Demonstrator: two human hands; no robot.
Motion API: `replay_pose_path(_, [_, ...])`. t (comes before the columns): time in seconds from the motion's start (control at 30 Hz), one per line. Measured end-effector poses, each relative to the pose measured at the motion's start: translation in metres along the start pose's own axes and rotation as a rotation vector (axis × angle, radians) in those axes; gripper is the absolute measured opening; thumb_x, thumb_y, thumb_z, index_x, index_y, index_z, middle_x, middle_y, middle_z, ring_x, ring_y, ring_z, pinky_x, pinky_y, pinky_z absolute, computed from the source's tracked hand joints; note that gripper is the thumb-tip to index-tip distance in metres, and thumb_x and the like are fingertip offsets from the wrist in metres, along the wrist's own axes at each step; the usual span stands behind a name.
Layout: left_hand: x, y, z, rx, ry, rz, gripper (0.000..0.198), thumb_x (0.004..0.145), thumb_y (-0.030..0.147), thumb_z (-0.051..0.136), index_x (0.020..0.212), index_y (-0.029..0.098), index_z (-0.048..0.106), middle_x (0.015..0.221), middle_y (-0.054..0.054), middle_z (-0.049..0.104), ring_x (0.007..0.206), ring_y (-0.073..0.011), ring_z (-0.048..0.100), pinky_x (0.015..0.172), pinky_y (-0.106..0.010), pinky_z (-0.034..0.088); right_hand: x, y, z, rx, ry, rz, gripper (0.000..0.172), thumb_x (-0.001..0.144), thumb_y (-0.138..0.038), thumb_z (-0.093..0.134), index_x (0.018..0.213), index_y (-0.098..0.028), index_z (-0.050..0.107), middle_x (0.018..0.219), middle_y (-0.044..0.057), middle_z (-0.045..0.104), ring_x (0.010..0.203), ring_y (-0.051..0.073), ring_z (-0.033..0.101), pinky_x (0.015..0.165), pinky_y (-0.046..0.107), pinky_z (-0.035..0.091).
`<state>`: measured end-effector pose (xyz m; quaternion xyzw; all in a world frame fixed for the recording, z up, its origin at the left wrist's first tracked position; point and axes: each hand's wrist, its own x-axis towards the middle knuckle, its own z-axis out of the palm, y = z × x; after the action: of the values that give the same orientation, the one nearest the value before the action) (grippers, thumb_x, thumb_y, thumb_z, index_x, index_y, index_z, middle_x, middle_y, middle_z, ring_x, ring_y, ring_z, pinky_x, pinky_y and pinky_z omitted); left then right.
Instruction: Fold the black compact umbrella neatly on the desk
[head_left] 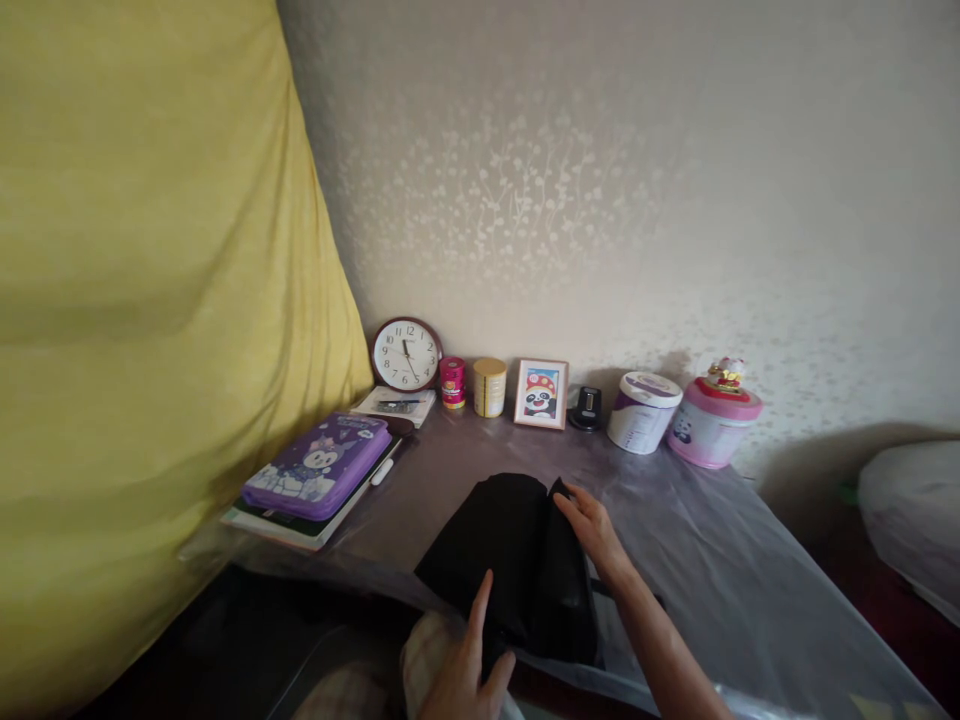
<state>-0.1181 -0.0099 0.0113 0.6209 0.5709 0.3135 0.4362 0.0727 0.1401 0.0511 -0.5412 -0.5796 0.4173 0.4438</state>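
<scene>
A black bag with a smooth, slightly shiny surface lies on the table near its front edge, a fold running down its right part. My right hand pinches the bag's upper right edge between thumb and fingers. At the near edge, my left hand has its index finger stretched out against the bag and its thumb apart. The lower part of that hand runs out of the picture. A dark strap sticks out on the bag's right side, partly behind my right forearm.
Along the wall stand a clock, a pink can, a yellow-lidded can, a framed panda picture, a black device and two tubs. A purple case lies on books at left, beside a yellow curtain.
</scene>
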Motion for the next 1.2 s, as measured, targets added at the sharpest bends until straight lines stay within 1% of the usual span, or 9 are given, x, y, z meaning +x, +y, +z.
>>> replay_pose_path(0.17, [-0.001, 0.003, 0.002, 0.057, -0.039, -0.011, 0.076, 0.08, 0.028, 0.041, 0.144, 0.014, 0.002, 0.136, -0.007, 0.045, 0.125, -0.0196, 0.041, 0.103, -0.03, 0.03, 0.0, -0.008, 0.024, 0.092, -0.033, 0.049, 0.042, 0.073, -0.043, 0.058, 0.102, -0.014, 0.059, 0.058, -0.003, 0.058, 0.048, 0.012, 0.054, 0.04, 0.021, 0.039])
replay_pose_path(0.3, [0.002, -0.004, 0.005, 0.07, -0.032, 0.015, 0.076, 0.081, 0.028, 0.041, 0.143, 0.013, 0.001, 0.136, -0.009, 0.045, 0.121, -0.0198, 0.045, 0.102, -0.028, 0.032, 0.005, -0.006, 0.045, 0.117, -0.041, 0.068, 0.032, 0.074, -0.035, 0.058, 0.099, -0.015, 0.057, 0.053, -0.005, 0.055, 0.045, 0.011, 0.052, 0.037, 0.019, 0.04])
replay_pose_path(0.43, [0.004, -0.014, 0.008, 0.136, -0.055, -0.012, 0.073, 0.083, 0.03, 0.037, 0.142, 0.003, 0.005, 0.136, -0.017, 0.042, 0.117, -0.0231, 0.05, 0.099, -0.032, 0.035, 0.013, 0.002, 0.06, 0.046, -0.059, 0.09, 0.036, 0.075, -0.029, 0.056, 0.108, -0.014, 0.05, 0.055, -0.007, 0.053, 0.048, 0.011, 0.055, 0.039, 0.02, 0.045])
replay_pose_path(0.57, [0.004, -0.017, 0.008, 0.194, -0.059, -0.075, 0.071, 0.083, 0.031, 0.038, 0.141, 0.0, 0.011, 0.136, -0.019, 0.041, 0.121, -0.024, 0.045, 0.099, -0.032, 0.034, 0.016, 0.006, 0.066, -0.047, -0.161, 0.044, 0.041, 0.08, -0.028, 0.05, 0.118, -0.014, 0.042, 0.061, -0.005, 0.058, 0.05, 0.011, 0.059, 0.042, 0.019, 0.045])
replay_pose_path(0.7, [0.003, -0.014, 0.007, 0.173, -0.031, -0.063, 0.072, 0.083, 0.031, 0.038, 0.141, 0.0, 0.008, 0.136, -0.018, 0.041, 0.126, -0.0233, 0.04, 0.101, -0.031, 0.032, 0.016, 0.007, 0.066, -0.098, -0.251, 0.009, 0.037, 0.082, -0.027, 0.045, 0.117, -0.015, 0.041, 0.066, -0.004, 0.061, 0.052, 0.01, 0.061, 0.043, 0.019, 0.044])
replay_pose_path(0.87, [0.001, -0.004, 0.006, 0.171, 0.051, 0.056, 0.081, 0.077, 0.02, 0.04, 0.141, 0.004, -0.007, 0.148, -0.013, 0.017, 0.134, -0.0187, 0.025, 0.107, -0.029, 0.025, 0.018, 0.009, 0.067, -0.335, -0.246, -0.133, 0.032, 0.081, -0.022, 0.047, 0.112, -0.017, 0.048, 0.068, -0.004, 0.062, 0.051, 0.01, 0.06, 0.049, 0.02, 0.044])
replay_pose_path(0.93, [0.0, 0.001, 0.007, 0.175, 0.08, 0.071, 0.082, 0.076, 0.018, 0.04, 0.141, 0.007, -0.009, 0.149, -0.01, 0.014, 0.134, -0.0174, 0.024, 0.107, -0.027, 0.023, 0.017, 0.006, 0.067, -0.425, -0.241, -0.191, 0.028, 0.08, -0.02, 0.047, 0.108, -0.018, 0.052, 0.069, -0.004, 0.063, 0.052, 0.01, 0.06, 0.055, 0.022, 0.044])
replay_pose_path(1.1, [-0.002, 0.01, 0.009, 0.183, 0.091, 0.001, 0.079, 0.076, 0.022, 0.043, 0.143, 0.016, 0.001, 0.135, -0.008, 0.046, 0.124, -0.0239, 0.041, 0.104, -0.032, 0.027, 0.008, -0.007, 0.069, -0.559, -0.227, -0.268, 0.025, 0.081, -0.018, 0.046, 0.102, -0.018, 0.059, 0.077, 0.001, 0.066, 0.064, 0.013, 0.063, 0.065, 0.024, 0.045])
replay_pose_path(1.2, [-0.001, 0.01, 0.008, 0.194, 0.032, -0.017, 0.079, 0.076, 0.022, 0.045, 0.143, 0.018, 0.005, 0.127, -0.008, 0.055, 0.112, -0.0241, 0.053, 0.099, -0.032, 0.032, 0.003, -0.01, 0.07, -0.618, -0.201, -0.34, 0.024, 0.08, -0.017, 0.047, 0.1, -0.017, 0.061, 0.083, 0.004, 0.067, 0.076, 0.017, 0.063, 0.071, 0.027, 0.046])
